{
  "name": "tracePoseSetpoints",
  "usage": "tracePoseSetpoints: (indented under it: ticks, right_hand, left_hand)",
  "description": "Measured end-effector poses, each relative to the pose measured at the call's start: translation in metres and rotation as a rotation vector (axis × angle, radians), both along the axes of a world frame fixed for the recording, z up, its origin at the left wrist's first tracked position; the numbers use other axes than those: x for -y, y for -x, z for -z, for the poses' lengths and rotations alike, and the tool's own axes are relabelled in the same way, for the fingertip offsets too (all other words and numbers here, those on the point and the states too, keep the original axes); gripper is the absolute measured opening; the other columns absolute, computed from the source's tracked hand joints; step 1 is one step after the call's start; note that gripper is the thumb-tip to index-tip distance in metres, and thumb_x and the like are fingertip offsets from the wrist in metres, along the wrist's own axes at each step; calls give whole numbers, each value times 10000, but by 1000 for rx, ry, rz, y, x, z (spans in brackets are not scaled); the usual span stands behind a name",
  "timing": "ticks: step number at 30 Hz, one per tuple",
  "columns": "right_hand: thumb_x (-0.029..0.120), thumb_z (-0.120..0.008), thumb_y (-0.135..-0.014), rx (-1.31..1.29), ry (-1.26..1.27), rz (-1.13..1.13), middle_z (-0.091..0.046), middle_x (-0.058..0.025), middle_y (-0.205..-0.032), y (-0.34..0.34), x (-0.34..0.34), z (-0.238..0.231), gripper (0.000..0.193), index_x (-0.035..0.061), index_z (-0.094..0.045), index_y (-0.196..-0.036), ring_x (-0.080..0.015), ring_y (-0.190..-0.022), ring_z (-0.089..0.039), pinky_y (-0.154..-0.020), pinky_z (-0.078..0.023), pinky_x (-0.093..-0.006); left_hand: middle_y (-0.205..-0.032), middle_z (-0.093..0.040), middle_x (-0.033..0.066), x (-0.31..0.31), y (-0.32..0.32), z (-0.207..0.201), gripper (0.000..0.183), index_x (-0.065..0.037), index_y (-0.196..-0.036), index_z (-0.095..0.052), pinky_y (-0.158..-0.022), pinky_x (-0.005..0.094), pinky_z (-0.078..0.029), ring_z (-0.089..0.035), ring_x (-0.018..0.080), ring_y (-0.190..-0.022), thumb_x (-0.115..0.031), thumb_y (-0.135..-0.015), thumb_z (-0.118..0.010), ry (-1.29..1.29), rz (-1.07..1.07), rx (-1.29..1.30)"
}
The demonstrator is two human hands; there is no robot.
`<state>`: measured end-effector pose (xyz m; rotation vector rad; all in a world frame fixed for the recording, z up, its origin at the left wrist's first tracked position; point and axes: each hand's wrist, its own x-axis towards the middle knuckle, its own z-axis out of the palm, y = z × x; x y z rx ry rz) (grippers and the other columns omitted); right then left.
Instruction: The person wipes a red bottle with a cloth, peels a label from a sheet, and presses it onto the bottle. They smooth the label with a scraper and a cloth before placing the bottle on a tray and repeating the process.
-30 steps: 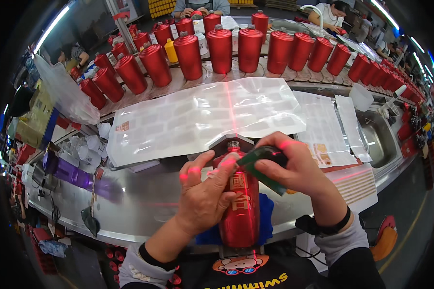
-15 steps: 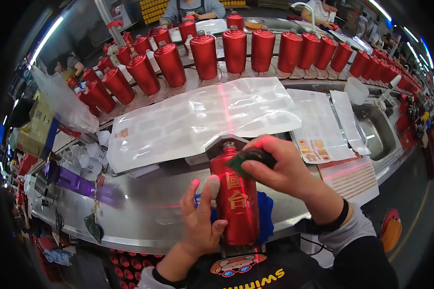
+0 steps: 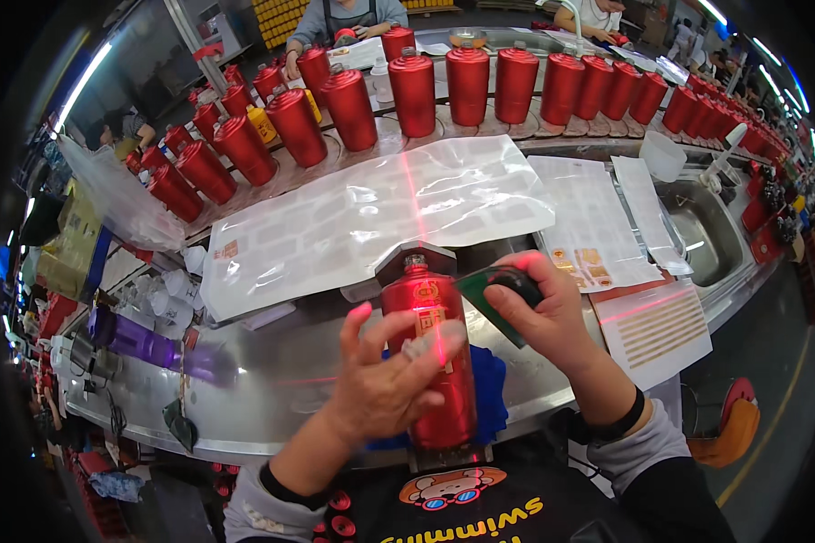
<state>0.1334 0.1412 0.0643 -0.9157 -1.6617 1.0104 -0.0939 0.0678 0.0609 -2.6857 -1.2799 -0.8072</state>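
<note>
A red bottle (image 3: 436,362) lies on its side on a blue cloth (image 3: 489,389) at the near edge of the steel bench, neck pointing away from me. My left hand (image 3: 385,385) hovers over its left flank with fingers spread, a small pale sticker (image 3: 435,339) at its fingertips against the bottle. My right hand (image 3: 539,317) is closed around a dark green flat tool (image 3: 493,299) next to the bottle's shoulder. A red laser line crosses the bottle.
Sheets of clear plastic film (image 3: 371,217) and white label sheets (image 3: 598,222) lie behind the bottle. A curved row of upright red bottles (image 3: 466,86) lines the back of the bench. A steel sink (image 3: 706,235) sits right. Other people work beyond.
My left hand has slid down from the bottle's neck to its body, with the fingers spread. The right hand with the green tool stays by the bottle's shoulder.
</note>
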Motion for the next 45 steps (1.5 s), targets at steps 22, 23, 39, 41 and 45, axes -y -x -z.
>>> tracePoseSetpoints:
  ticks: [22,23,39,41,45]
  right_hand:
    - [157,-772,-763,178,-95,-350,-587,-71,-771,14,-3,-5,204,82,-669,-923,-253,-748,-578,-663,-452,-359]
    - [130,-768,-747,177,-276,-84,-588,-66,-764,15,-13,5,206,84,-670,-922,-253,-749,-578,-660,-453,-358]
    - [94,-660,-881,48,-6,-67,-593,-54,-780,-36,51,-7,160,4,-606,-1001,-102,-679,-541,-599,-424,-257]
    - [118,-658,-892,88,-40,18,-628,-68,-810,-54,49,-3,229,10,-588,-1081,-111,-706,-578,-628,-462,-262]
    - [150,-639,-915,64,10,100,-666,-115,-912,-93,50,9,296,34,-571,-1179,-170,-772,-639,-688,-497,-285]
  left_hand:
    - [-1440,-382,238,77,-8,54,976,86,-1455,-241,-1107,586,-152,-275,453,-1364,-485,-800,-685,339,-283,324]
    - [-1435,-388,235,76,-9,55,979,85,-1457,-238,-1106,585,-154,-276,456,-1361,-481,-798,-689,331,-280,328]
    - [-1318,-574,118,-18,9,-4,650,-111,-1376,-508,-1159,556,-70,-293,352,-1396,-565,-914,-457,132,-19,-25]
    - [-1196,-641,68,-32,-6,-12,529,-141,-1325,-555,-1149,578,-94,-382,309,-1347,-491,-953,-419,52,-24,-30]
    - [-1188,-648,44,-2,-40,-4,541,-162,-1216,-648,-1157,572,-93,-440,300,-1278,-548,-969,-360,26,168,-63]
